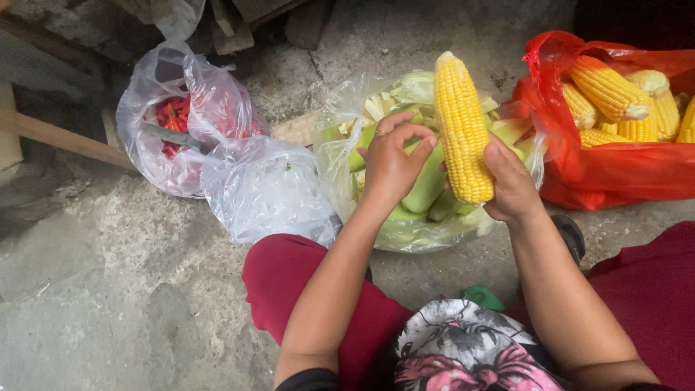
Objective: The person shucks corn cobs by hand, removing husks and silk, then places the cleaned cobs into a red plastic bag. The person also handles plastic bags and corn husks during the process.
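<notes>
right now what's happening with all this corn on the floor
A person crouched on the concrete floor holds a husked yellow corn cob upright in the right hand. The left hand pinches at green husks over a clear bag. More bare cobs lie in a red bag.

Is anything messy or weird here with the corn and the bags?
Nothing is spilled or broken. The right hand holds a peeled corn cob upright over the clear bag of husks. One odd thing: a knife lies inside the bag of red chillies.
</notes>
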